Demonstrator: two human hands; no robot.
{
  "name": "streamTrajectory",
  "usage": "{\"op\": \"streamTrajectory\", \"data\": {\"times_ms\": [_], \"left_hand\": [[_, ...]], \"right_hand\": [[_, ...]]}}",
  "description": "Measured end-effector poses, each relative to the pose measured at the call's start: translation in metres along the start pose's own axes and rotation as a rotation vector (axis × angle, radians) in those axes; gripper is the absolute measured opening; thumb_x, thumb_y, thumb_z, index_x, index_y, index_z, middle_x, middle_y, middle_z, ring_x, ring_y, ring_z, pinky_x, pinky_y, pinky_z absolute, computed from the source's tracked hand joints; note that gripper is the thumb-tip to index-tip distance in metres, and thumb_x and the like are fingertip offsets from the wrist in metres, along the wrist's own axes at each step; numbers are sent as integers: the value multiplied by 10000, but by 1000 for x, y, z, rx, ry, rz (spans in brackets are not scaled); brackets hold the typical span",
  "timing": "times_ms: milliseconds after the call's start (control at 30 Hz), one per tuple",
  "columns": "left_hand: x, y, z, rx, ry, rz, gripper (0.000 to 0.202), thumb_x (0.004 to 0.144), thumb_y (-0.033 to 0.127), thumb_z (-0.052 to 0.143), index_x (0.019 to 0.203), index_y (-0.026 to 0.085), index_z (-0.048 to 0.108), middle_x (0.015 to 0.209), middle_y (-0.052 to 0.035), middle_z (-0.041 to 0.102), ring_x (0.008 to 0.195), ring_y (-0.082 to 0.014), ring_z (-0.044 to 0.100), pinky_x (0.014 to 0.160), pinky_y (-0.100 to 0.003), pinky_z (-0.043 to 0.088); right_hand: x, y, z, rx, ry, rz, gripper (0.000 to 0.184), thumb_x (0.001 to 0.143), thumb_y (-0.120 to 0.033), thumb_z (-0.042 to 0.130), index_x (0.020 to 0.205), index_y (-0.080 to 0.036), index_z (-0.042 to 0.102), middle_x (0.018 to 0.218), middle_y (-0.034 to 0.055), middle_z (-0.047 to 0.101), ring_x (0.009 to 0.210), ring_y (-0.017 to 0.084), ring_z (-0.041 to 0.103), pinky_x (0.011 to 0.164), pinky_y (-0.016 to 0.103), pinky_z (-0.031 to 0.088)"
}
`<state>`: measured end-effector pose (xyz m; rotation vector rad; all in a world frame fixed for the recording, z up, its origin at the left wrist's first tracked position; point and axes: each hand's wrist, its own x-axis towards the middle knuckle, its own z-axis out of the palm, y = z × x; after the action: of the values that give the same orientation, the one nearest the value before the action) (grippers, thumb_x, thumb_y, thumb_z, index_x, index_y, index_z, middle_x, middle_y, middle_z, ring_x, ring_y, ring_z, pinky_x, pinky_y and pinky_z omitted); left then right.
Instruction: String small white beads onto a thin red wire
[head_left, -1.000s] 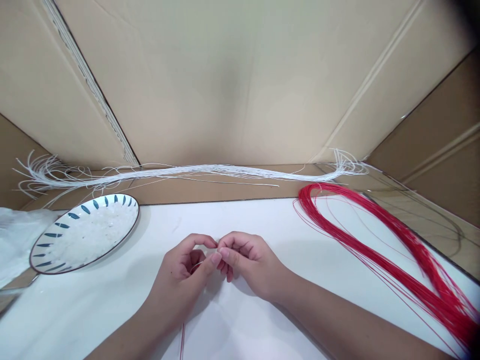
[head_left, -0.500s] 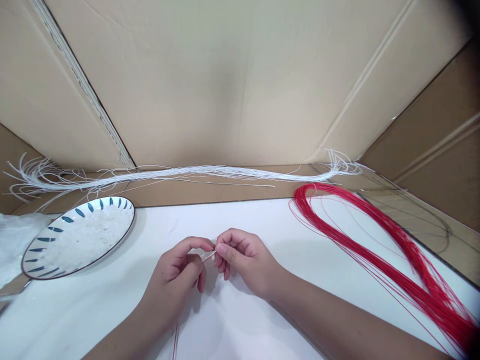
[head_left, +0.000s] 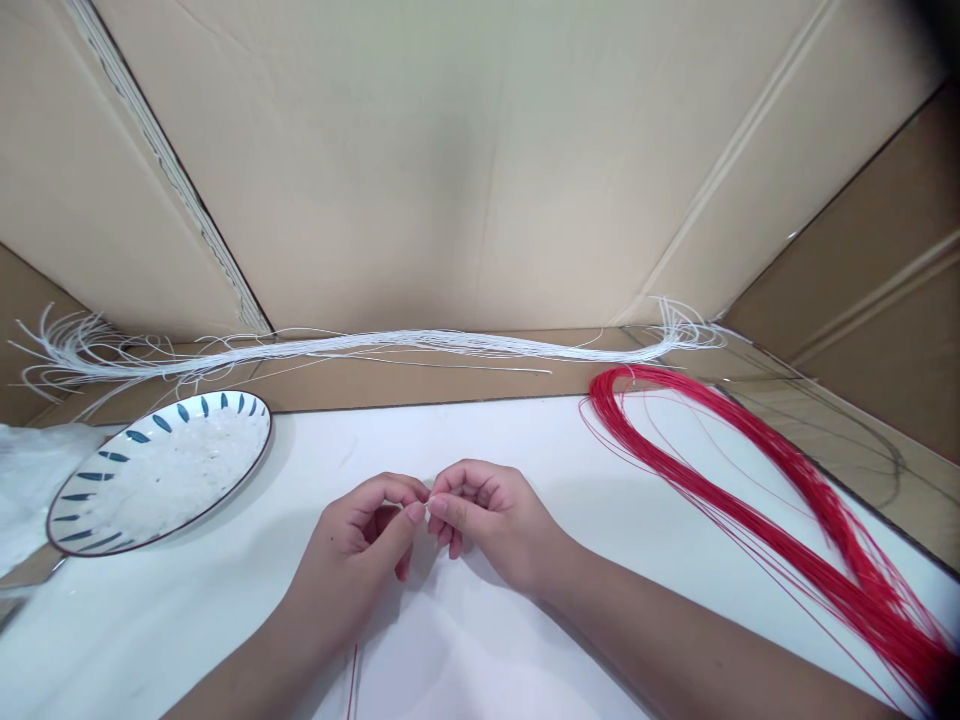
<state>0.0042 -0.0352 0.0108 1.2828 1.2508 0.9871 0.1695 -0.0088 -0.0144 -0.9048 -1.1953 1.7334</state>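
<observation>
Over the middle of the white table, my left hand [head_left: 371, 530] pinches thumb against index finger. My right hand [head_left: 491, 520] is pinched as well, its thumb and index tips touching or almost touching those of the left. A tiny pale bit of thin thread shows between the fingertips; most of it is hidden by them. From beneath my left wrist a red thread [head_left: 352, 680] runs down to the bottom edge, with a paler strand beside it. To the right lies a looped bundle of red thread [head_left: 675, 480], apart from both hands.
An oval plate [head_left: 75, 497] with blue-green rim marks holds small whitish, clear pieces at the left. Clear plastic [head_left: 30, 490] lies beside it. A long bundle of white strands [head_left: 420, 342] stretches along the back, before a cardboard wall [head_left: 450, 180]. White tabletop [head_left: 480, 660] spreads beneath the hands.
My left thumb has moved up and closed against the index finger at the thread. The red and white length seen between the hands is now mostly covered. My right hand has barely shifted.
</observation>
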Motion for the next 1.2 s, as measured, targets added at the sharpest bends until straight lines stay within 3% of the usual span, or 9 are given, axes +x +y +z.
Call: {"op": "streamTrajectory", "data": {"times_ms": [367, 633, 1000, 1100, 1200], "left_hand": [[-1, 1, 2, -37, 64, -61, 205, 882, 350, 637, 751, 192, 637, 806, 4, 671, 523, -87, 477, 537, -240, 363], [3, -5, -2, 65, -40, 28, 213, 877, 356, 630, 746, 194, 673, 839, -12, 676, 548, -99, 467, 562, -259, 379], [0, -2, 1, 77, 50, 10, 213, 861, 358, 638, 714, 206, 666, 740, 22, 635, 548, -91, 433, 564, -259, 327], [0, -3, 1, 72, 77, -19, 207, 848, 377, 664, 729, 207, 679, 797, 14, 663, 535, -83, 429, 553, -263, 316], [0, -4, 1, 58, 73, -48, 210, 842, 390, 674, 738, 209, 686, 857, 12, 671, 529, -74, 434, 548, -260, 314]], "right_hand": [[0, -1, -1, -19, -25, -1, 358, 821, -503, 744, 836, -165, 629, 703, 5, 629, 597, 114, 568, 571, 266, 478], [-1, -3, -1, -110, 15, 1, 271, 842, -414, 711, 812, -165, 608, 690, -8, 609, 592, 106, 547, 568, 260, 472], [-3, -7, -3, -175, 23, 11, 232, 835, -397, 669, 837, -172, 612, 714, 8, 613, 601, 122, 552, 523, 245, 457], [2, -12, -12, -239, 106, -82, 237, 849, -411, 623, 817, -178, 591, 674, -6, 588, 558, 112, 510, 517, 247, 421], [9, -14, -29, -467, 262, -175, 221, 877, -387, 556, 779, -188, 561, 654, -21, 541, 571, 112, 464, 549, 255, 390]]}}
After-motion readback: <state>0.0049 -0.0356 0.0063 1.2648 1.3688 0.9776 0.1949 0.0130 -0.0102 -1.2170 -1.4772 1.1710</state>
